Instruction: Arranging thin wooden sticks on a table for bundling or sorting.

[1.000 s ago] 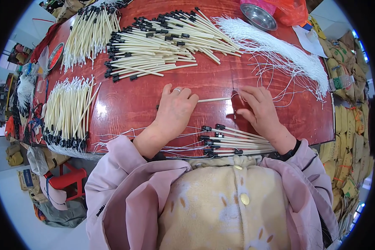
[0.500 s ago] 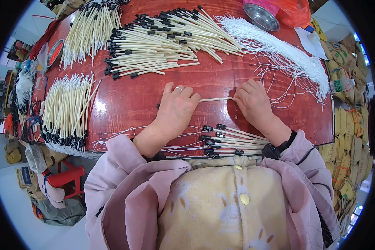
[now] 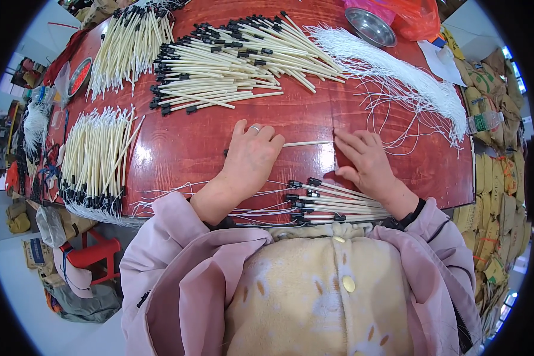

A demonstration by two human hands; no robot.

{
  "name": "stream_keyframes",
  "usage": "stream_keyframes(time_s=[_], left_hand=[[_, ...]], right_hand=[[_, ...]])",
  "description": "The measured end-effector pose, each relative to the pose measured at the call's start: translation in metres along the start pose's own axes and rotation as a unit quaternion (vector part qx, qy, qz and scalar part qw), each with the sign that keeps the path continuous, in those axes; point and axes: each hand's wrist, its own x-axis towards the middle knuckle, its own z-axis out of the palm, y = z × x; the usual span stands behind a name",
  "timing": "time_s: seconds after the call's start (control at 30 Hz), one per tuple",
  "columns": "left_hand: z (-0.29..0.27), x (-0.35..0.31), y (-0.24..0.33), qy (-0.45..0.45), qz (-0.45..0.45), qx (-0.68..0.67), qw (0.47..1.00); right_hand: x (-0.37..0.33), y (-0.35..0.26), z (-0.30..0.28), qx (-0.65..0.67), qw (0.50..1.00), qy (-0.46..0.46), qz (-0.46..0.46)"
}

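My left hand (image 3: 250, 157) is closed around a thin cream stick (image 3: 307, 143). The stick lies level, pointing right, and a bit of black shows left of my fingers. Just past its bare right end, my right hand (image 3: 371, 166) is held over the red tabletop, fingers stretched and thumb apart, gripping nothing. Close to my body, between my forearms, rests a small group of cream sticks with black clip-like ends (image 3: 332, 204). Thin white strings (image 3: 261, 210) run from that group leftward under my left forearm.
A large pile of black-ended sticks (image 3: 219, 71) covers the far middle of the red table (image 3: 184, 142). Strung bundles (image 3: 98, 154) stand at left. A hank of white string (image 3: 397, 71) and a metal bowl (image 3: 371, 26) are far right. A plastic bottle (image 3: 485, 121) lies beyond the right edge.
My right hand has let go of the stick's right end, moved slightly down and right, and spread its fingers. My left hand keeps its hold in nearly the same place.
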Motion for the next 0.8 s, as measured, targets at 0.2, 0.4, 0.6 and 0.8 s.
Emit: stream_keyframes(time_s=[0.2, 0.4, 0.6, 0.8], left_hand=[[0.0, 0.001, 0.0, 0.0, 0.001, 0.002, 1.0], [-0.008, -0.002, -0.012, 0.044, -0.045, -0.073, 0.995], [-0.03, -0.04, -0.051, 0.119, -0.148, -0.172, 0.967], [-0.041, -0.058, -0.035, 0.024, -0.208, -0.149, 0.967]], right_hand=[[0.002, -0.013, 0.013, 0.008, 1.0, -0.012, -0.019], [0.0, -0.012, 0.012, 0.035, 0.998, 0.05, 0.016], [0.01, -0.008, 0.003, 0.027, 0.999, 0.027, 0.025], [0.035, -0.02, 0.007, 0.035, 0.999, 0.025, 0.0]])
